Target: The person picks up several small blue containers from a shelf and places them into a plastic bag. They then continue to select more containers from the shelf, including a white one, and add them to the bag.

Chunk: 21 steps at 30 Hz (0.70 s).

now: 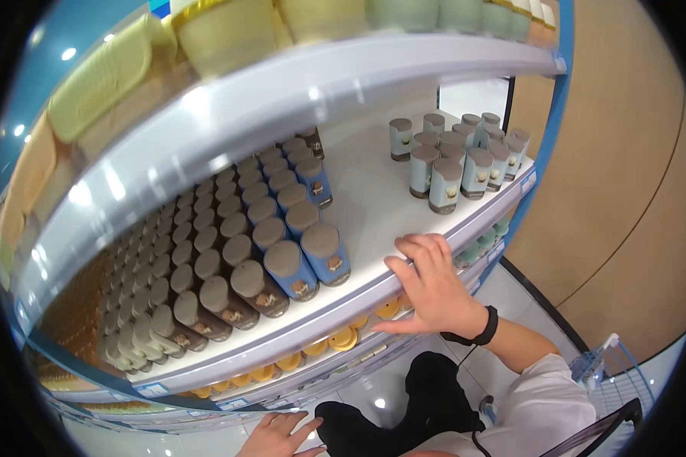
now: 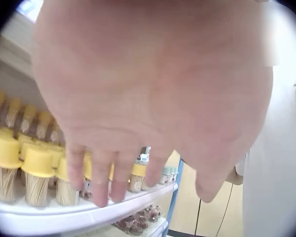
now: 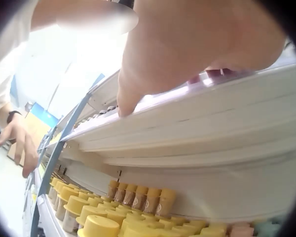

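Observation:
My right hand (image 1: 428,286) reaches over the front edge of a white shelf (image 1: 366,251), its fingers loosely bent at the edge and holding nothing. To its left stand rows of small cylinders with grey-brown caps, the nearest a blue cylinder (image 1: 326,255). Beyond the hand is a group of pale blue cylinders (image 1: 444,186) with similar caps. Low in the head view my left hand (image 1: 276,436) hangs with nothing in it. The left wrist view shows that palm and spread fingers overlapping toothpick jars (image 2: 37,180) with yellow lids on a lower shelf.
Dark brown cylinders (image 1: 259,289) fill the left of the shelf. Above runs another shelf (image 1: 282,76) with yellow and green packages. Beneath are yellow-lidded jars (image 3: 98,226). A blue upright post (image 1: 537,160) ends the shelving on the right, with a blue wire basket (image 1: 617,373) nearby.

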Available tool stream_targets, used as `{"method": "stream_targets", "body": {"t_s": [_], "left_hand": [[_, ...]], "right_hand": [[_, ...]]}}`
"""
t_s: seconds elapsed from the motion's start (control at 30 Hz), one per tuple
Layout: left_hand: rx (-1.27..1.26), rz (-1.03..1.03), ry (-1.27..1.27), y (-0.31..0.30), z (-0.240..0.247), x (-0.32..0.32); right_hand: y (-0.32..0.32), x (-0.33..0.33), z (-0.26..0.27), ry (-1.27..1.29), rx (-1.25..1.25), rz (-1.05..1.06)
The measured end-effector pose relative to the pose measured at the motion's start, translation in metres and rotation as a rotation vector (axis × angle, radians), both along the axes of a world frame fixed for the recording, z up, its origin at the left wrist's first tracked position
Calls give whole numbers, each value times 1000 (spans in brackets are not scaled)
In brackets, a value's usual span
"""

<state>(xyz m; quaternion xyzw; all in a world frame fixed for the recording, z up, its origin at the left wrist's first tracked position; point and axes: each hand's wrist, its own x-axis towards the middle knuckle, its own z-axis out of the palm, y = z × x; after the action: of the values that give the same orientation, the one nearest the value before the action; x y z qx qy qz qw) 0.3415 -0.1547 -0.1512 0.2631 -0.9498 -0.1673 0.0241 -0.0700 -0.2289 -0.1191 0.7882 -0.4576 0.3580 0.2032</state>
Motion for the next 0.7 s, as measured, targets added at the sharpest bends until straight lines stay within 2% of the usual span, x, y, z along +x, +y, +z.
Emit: {"method": "stream_targets", "body": {"t_s": [0.07,0.17,0.27,0.33,0.4,0.47,0.5,0.6,0.67,0.7], "left_hand": [[135,142,-68,7,0,8],[174,82,-41,18,-23,18],[453,156,-7,35,-26,-6],[288,53,97,36,-40,-23],[321,63,145,38,-21,-53],[257,56,97,41,-20,-67],[207,57,47,42,-2,-78],[160,33,-89,49,11,-83],[207,20,-138,52,20,-89],[245,13,-184,56,27,-87]], "right_hand": [[-1,0,-2,-49,18,16],[4,3,2,-90,93,-36],[12,-6,24,-82,228,-4],[26,-8,32,-150,303,-28],[43,-11,42,-319,181,-61],[67,-18,59,-376,204,-98],[81,-23,59,-421,253,-124],[119,-39,76,-460,320,-206],[141,-55,78,-540,415,-224],[149,-59,87,-550,375,-274]]}}
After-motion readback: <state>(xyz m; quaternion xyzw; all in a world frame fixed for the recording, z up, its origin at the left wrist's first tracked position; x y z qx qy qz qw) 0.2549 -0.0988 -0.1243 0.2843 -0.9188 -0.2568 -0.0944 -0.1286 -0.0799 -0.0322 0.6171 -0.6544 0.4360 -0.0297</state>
